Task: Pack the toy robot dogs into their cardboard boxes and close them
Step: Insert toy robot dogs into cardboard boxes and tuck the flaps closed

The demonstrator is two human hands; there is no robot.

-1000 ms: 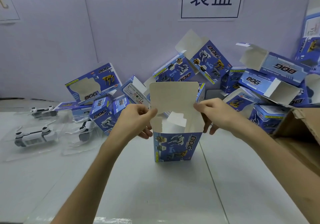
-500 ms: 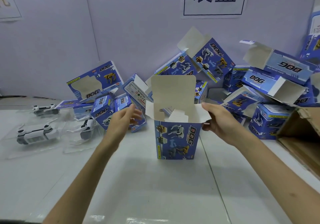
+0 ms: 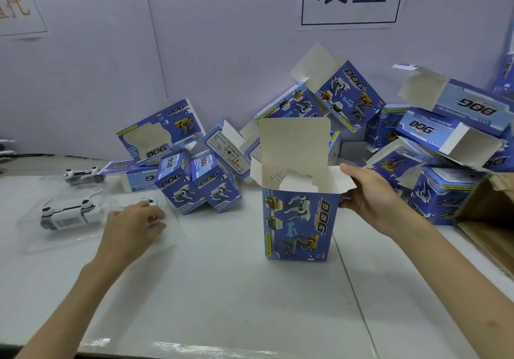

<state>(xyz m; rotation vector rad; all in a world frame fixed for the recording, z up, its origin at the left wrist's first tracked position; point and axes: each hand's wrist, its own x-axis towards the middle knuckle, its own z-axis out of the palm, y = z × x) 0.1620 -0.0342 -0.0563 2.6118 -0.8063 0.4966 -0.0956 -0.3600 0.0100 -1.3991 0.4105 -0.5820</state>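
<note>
An open blue "DOG" box [image 3: 299, 225] stands upright in the middle of the white table [image 3: 222, 289], its lid flap raised and its side flaps spread. My right hand [image 3: 372, 197] pinches the box's right side flap, thumb on top. My left hand [image 3: 133, 225] lies far to the left of the box, fingers curled over a white toy robot dog [image 3: 151, 201] in a clear plastic tray; the hand hides most of the toy. A second toy dog [image 3: 69, 215] lies in its tray just left of that hand, and a third [image 3: 82, 175] lies farther back.
Several blue boxes are heaped against the back wall, many open [image 3: 347, 97]. Two of them [image 3: 194, 186] lean between my left hand and the open box. A brown cardboard carton [image 3: 486, 219] fills the right edge.
My left hand has let go of the box's flaps and moved left and down onto the toy dog. The lid flap stands up freely. My right hand stays on the right flap.
</note>
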